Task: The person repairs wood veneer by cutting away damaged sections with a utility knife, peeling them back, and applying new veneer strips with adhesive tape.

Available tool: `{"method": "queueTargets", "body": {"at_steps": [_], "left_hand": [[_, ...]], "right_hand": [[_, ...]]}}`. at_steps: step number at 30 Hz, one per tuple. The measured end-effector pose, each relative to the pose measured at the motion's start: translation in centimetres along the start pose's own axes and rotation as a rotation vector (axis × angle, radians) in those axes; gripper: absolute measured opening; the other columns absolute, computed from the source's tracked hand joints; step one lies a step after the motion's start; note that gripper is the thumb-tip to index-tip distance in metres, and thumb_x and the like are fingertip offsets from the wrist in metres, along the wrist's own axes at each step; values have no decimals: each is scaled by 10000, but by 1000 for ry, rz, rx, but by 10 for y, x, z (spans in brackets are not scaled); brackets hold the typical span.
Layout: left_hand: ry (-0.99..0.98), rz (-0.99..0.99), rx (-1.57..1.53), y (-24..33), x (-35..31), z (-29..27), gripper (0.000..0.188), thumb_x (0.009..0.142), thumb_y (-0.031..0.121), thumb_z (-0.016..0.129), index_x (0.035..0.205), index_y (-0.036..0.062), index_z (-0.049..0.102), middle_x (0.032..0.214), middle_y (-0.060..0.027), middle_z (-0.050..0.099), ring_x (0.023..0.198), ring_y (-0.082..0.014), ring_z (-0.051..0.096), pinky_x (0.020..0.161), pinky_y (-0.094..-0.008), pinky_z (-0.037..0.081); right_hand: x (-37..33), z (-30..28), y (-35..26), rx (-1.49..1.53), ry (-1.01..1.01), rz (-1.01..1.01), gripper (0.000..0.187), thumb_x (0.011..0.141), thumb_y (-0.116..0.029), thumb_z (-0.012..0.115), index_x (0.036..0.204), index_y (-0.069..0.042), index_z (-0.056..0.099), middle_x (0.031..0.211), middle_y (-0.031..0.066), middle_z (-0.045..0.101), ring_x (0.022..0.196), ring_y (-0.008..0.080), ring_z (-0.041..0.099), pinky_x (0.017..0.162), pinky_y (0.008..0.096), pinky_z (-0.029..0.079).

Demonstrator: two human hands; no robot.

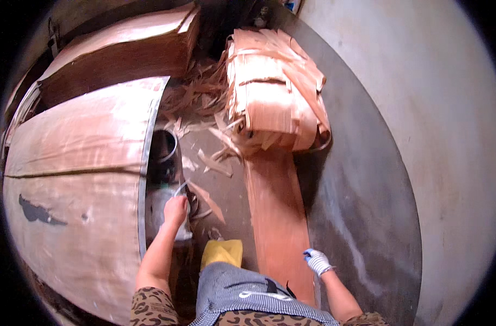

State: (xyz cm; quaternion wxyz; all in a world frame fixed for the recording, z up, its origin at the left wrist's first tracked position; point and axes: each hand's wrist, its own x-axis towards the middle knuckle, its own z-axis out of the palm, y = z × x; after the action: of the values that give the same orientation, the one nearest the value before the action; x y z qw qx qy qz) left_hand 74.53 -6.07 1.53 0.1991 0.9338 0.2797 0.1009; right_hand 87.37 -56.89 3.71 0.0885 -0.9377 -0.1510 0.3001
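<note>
My left hand, bare, is closed in a fist beside the covered stack. A thin pale curved piece shows at its top, and I cannot make out what the fist holds. A whitish object lies just below it, partly hidden by my forearm. My right hand, in a white and blue striped glove, has curled fingers at the right edge of a long wood veneer strip. Whether it grips anything is hidden. The strip runs from under a bundle of veneer sheets down toward my body.
At left, a wide stack is topped by a worn sheet with a torn dark patch. Behind it lies a thick pile of veneer. Veneer scraps litter the floor near a dark round container. A pale wall rises at right.
</note>
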Motion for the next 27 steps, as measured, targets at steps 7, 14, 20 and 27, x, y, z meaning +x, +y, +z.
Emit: {"method": "queueTargets", "body": {"at_steps": [7, 14, 20, 27], "left_hand": [[-375, -529, 454, -68, 63, 91, 220, 756, 254, 591, 904, 104, 655, 959, -66, 622, 924, -218, 576, 766, -360, 433], [319, -253, -278, -30, 93, 53, 94, 772, 96, 551, 829, 72, 622, 821, -125, 605, 764, -306, 583, 657, -404, 474], [142, 375, -166, 79, 109, -33, 297, 768, 113, 517, 1055, 176, 567, 755, -59, 517, 654, -223, 573, 511, -319, 463], [-394, -285, -541, 29, 88, -44, 356, 815, 406, 546, 935, 74, 596, 833, -152, 621, 775, -341, 587, 659, -438, 455]], "right_hand": [[51, -16, -100, -92, -293, -268, 299, 829, -265, 479, 1083, -136, 571, 1024, 148, 610, 929, 317, 584, 811, 405, 460], [139, -57, -189, -61, -313, -485, 307, 814, -201, 476, 1103, -141, 563, 1017, 159, 606, 922, 320, 582, 803, 404, 463], [199, -141, -384, 386, -455, -544, 305, 831, -123, 556, 1131, -68, 565, 872, 56, 626, 661, 138, 577, 618, 275, 480], [322, -138, -415, -138, -858, -821, 168, 805, -136, 597, 946, -47, 617, 770, 63, 626, 685, 176, 587, 625, 292, 470]]}}
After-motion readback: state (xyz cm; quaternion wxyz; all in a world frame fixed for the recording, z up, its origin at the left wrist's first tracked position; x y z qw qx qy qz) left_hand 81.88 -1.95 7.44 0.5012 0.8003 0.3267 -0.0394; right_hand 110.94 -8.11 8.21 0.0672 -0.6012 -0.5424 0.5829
